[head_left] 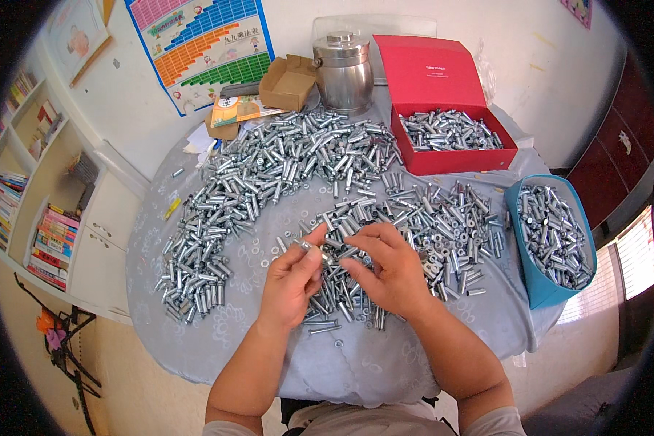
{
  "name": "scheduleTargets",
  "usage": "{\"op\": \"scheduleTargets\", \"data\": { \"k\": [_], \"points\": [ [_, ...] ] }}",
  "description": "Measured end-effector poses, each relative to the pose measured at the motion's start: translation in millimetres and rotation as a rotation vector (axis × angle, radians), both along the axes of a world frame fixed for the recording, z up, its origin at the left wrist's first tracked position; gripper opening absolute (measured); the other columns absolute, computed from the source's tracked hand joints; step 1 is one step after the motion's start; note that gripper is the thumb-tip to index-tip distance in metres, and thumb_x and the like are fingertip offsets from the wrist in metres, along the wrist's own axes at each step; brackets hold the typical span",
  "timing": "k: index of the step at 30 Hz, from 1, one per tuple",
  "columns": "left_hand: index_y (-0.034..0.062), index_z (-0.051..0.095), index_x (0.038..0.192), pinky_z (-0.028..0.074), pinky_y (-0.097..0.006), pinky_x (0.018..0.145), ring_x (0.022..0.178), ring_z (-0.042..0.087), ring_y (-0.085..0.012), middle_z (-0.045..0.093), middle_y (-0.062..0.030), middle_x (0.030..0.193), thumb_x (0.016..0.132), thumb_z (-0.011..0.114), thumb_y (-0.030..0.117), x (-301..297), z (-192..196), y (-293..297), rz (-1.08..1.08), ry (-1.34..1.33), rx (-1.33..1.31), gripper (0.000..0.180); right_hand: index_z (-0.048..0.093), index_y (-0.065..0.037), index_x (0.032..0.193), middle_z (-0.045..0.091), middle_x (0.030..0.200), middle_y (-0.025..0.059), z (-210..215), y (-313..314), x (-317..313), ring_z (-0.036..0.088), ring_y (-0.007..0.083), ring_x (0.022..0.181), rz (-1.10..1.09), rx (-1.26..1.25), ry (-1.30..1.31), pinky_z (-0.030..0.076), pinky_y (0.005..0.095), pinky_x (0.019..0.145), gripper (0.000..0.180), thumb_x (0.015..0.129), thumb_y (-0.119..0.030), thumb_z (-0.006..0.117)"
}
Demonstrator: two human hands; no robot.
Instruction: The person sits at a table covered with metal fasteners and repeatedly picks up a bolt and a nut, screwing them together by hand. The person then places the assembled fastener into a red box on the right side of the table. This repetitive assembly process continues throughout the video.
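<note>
My left hand [292, 283] is closed, its thumb and fingers pinching a shiny metal bolt [325, 256] whose end sticks out toward the right. Close beside it, my right hand [392, 269] has thumb and forefinger apart, with nothing visible between them. Both hands are above a loose heap of bolts [334, 291], partly covering it. Several washers [264, 264] lie left of my hands, and more washers and nuts [437, 267] are mixed among metal sleeves to the right. A large curved pile of sleeve anchors [232, 189] spreads over the far and left side.
A grey cloth covers the round table [218, 349]. A red box [458, 161] with its lid up and a teal bin [556, 280] hold metal anchors at the right. A steel canister [344, 76], a cardboard box [287, 83] and a yellow tool [172, 208] are farther off.
</note>
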State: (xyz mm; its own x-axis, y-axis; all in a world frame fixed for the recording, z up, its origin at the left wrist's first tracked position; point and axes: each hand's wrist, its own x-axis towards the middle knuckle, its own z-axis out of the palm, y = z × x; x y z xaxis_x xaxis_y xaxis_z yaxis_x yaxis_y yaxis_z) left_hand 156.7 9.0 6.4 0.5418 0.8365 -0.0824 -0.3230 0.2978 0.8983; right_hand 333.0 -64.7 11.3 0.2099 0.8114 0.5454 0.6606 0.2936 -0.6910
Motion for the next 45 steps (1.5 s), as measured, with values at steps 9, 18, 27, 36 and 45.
{"op": "scheduleTargets", "data": {
  "k": [9, 18, 27, 36, 45],
  "points": [
    [0.0042, 0.063, 0.13, 0.03, -0.016, 0.047, 0.06, 0.044, 0.0001, 0.058, 0.0029, 0.102, 0.098, 0.062, 0.015, 7, 4, -4, -0.033, 0.009, 0.025, 0.034, 0.072, -0.009, 0.102, 0.064, 0.096, 0.0072, -3, 1, -1, 0.067, 0.0264, 0.078, 0.066, 0.058, -0.059, 0.054, 0.0368, 0.065, 0.025, 0.083, -0.024, 0.078],
    [0.0029, 0.068, 0.121, 0.032, -0.017, 0.048, 0.06, 0.046, -0.0004, 0.065, 0.0003, 0.099, 0.093, 0.068, 0.008, 2, -4, 4, 0.199, 0.25, 0.409, 0.029, 0.07, -0.002, 0.093, 0.062, 0.08, 0.0092, 0, -2, 5, 0.061, 0.0232, 0.066, 0.099, -0.101, 0.194, 0.048, 0.0338, 0.058, 0.016, 0.086, -0.016, 0.073],
    [-0.0005, 0.068, 0.116, 0.039, -0.019, 0.041, 0.051, 0.053, -0.0047, 0.073, -0.0081, 0.09, 0.093, 0.067, 0.008, 2, 8, 0, 0.021, 0.162, 0.166, 0.024, 0.069, 0.0, 0.092, 0.061, 0.078, 0.0084, -6, -3, 9, 0.057, 0.0153, 0.063, 0.139, -0.111, 0.318, 0.045, 0.0291, 0.056, 0.015, 0.09, -0.014, 0.07],
    [-0.0027, 0.067, 0.111, 0.045, -0.021, 0.041, 0.053, 0.059, -0.0089, 0.073, -0.0116, 0.09, 0.092, 0.067, 0.006, 5, -1, 1, 0.061, 0.048, 0.037, 0.02, 0.067, -0.005, 0.119, 0.065, 0.085, 0.0073, -2, -6, 7, 0.057, 0.0132, 0.065, 0.126, -0.148, 0.374, 0.047, 0.0256, 0.058, 0.03, 0.09, -0.012, 0.07],
    [-0.0016, 0.066, 0.109, 0.046, -0.022, 0.04, 0.05, 0.059, -0.0106, 0.073, -0.0123, 0.087, 0.093, 0.065, 0.004, 7, -3, 1, 0.053, 0.02, 0.05, 0.017, 0.067, -0.003, 0.116, 0.066, 0.092, 0.009, -9, -4, 11, 0.057, 0.0135, 0.064, 0.122, -0.178, 0.346, 0.047, 0.0277, 0.059, 0.028, 0.089, -0.01, 0.071]
  ]
}}
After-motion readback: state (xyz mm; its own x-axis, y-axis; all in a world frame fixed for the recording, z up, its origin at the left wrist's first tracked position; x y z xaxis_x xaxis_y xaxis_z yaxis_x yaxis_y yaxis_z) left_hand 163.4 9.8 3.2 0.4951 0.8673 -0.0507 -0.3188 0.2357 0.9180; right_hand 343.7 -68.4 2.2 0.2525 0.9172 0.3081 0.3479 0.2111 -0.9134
